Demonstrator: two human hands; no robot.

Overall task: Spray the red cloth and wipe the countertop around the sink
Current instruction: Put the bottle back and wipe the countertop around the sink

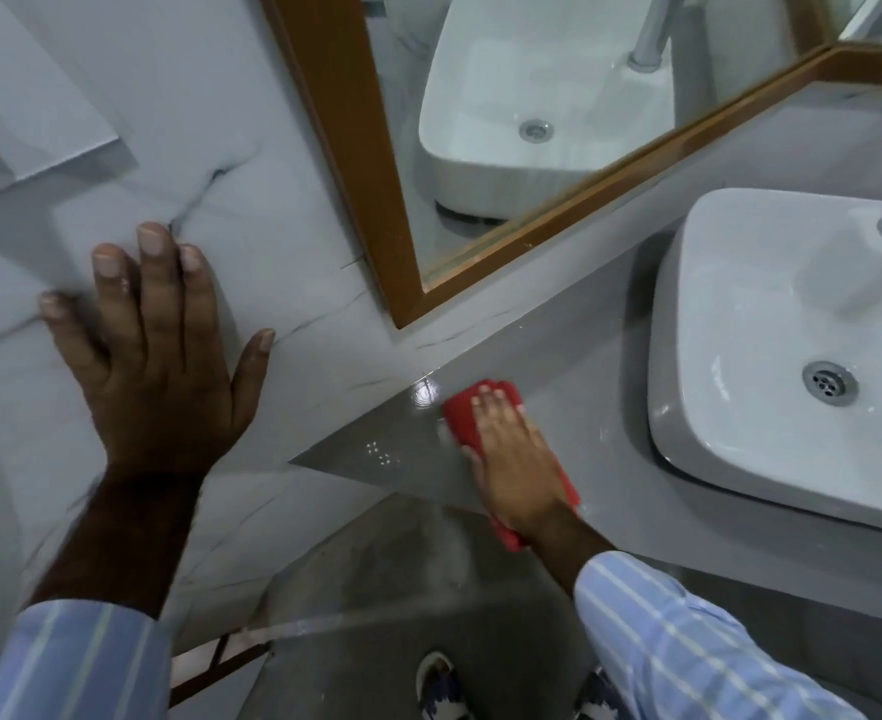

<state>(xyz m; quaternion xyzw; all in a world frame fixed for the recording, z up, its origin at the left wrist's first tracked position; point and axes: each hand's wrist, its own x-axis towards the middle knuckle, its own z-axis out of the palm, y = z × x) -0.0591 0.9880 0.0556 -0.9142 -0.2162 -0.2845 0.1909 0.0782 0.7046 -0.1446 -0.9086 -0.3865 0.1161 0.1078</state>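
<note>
The red cloth [485, 439] is pressed flat against the grey countertop [600, 407] by the right hand [511, 459], near the countertop's far left corner, where it meets the marbled wall [195, 148]. The right hand is laid palm down on the cloth with its fingers [485, 407] extended and held close together; nothing is gripped, the cloth being pinned beneath the palm and fingers rather than pinched. Red fabric is seen past the fingertips, along the thumb side, and again under the wrist toward the counter's front edge. The cloth lies to the left of the white sink [771, 356], apart from its rim, with a strip of bare counter between them. A glossy sheen and small reflected lights are seen on the counter just beside the cloth. The left hand [153, 356] is spread wide open and placed flat against the marbled wall, its fingers fanned and the thumb held out to the side; nothing is held in it. Both forearms are covered by light blue striped sleeves [688, 631]. A wood-framed mirror [506, 122] is mounted above the counter, and the sink and its tap are reflected in it. A metal drain [829, 383] is seen in the basin's floor. Below the counter edge, the grey floor [402, 589] and patterned footwear [439, 688] are visible.
</note>
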